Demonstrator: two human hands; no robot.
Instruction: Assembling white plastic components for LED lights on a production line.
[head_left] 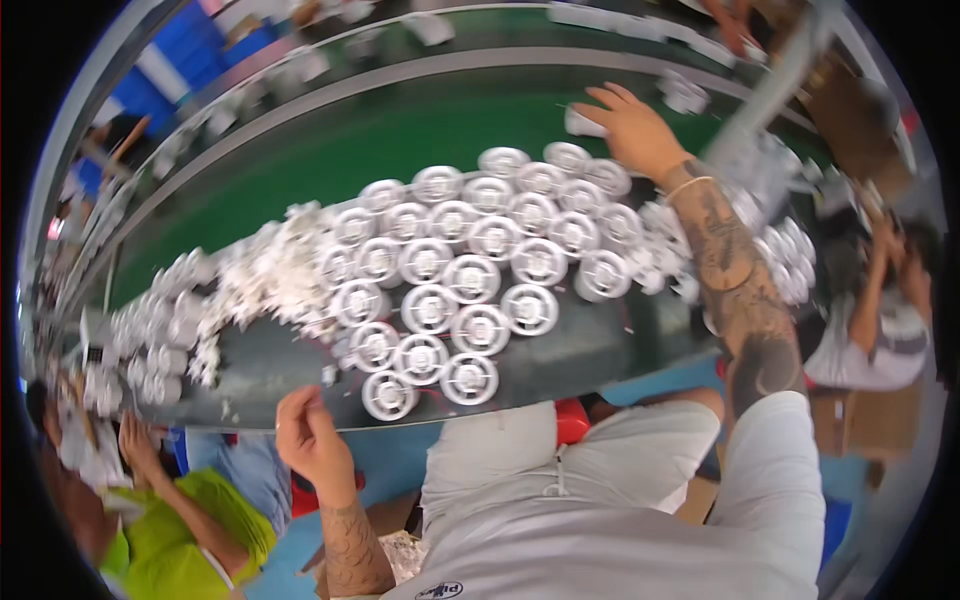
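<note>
My right hand (pixel 640 132) is stretched over the far side of the workbench, at the green conveyor belt (pixel 400 130). Its fingers are apart, and a white cup-shaped part (pixel 584 122) sits right at the thumb, touching it or just under it. My left hand (pixel 315 440) is by the near bench edge, fingers curled together; whatever they may hold is hidden. Between the hands stand several rows of round white ring-faced housings (pixel 470 278), faces up. Left of them lies a heap of small white plastic pieces (pixel 275 262).
More white parts (pixel 160 325) are grouped at the bench's left end, others (pixel 790 255) beyond my right forearm. A grey metal post (pixel 770 95) rises at the far right. One person in a green top (pixel 190 530) sits at left, another person (pixel 870 330) at right.
</note>
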